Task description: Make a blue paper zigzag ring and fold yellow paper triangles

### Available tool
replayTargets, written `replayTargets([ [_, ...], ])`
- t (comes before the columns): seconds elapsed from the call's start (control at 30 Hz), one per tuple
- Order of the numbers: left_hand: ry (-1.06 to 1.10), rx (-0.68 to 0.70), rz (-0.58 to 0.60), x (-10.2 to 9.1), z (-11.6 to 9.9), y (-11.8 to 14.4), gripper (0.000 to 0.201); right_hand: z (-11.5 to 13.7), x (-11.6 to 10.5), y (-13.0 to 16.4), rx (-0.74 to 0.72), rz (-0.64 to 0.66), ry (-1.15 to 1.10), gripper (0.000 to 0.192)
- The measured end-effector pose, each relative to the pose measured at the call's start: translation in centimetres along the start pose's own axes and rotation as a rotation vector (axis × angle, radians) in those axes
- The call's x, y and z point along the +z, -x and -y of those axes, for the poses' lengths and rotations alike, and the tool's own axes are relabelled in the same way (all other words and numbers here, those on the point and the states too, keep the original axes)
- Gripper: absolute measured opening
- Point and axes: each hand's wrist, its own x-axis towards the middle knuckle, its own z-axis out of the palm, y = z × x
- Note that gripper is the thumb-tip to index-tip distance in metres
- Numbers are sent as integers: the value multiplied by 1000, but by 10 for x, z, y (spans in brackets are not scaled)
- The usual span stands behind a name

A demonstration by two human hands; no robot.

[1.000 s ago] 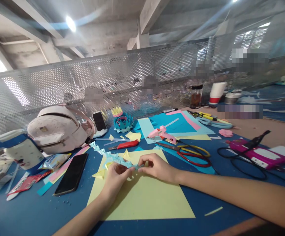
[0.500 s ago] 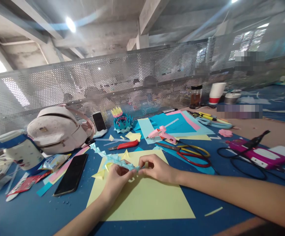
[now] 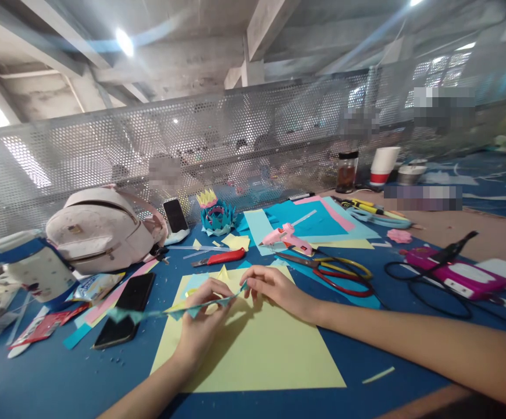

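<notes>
Folded blue paper strip (image 3: 192,311), pinched at one end by the right hand (image 3: 277,294), extends leftward through the left hand's (image 3: 203,327) grip

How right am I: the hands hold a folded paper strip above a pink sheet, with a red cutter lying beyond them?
Not quite: the head view shows that the sheet is pale yellow, not pink. The folded paper strip and red cutter stand as you said.
</notes>
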Motion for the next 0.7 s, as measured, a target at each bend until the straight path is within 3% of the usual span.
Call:
replayTargets([
  [0.1, 10, 113, 99, -4, 1, 1, 16, 3, 0, 2, 19, 17, -6, 52],
  [0.23, -36, 169, 107, -6, 8, 1, 17, 3, 0, 3, -1, 23, -13, 56],
  [0.5, -65, 210, 199, -5, -1, 5, 15, -2, 0, 5, 64, 207, -29, 54],
  [0.7, -85, 226, 230, -4, 4, 4, 14, -1, -3, 3, 49, 292, 11, 53],
])
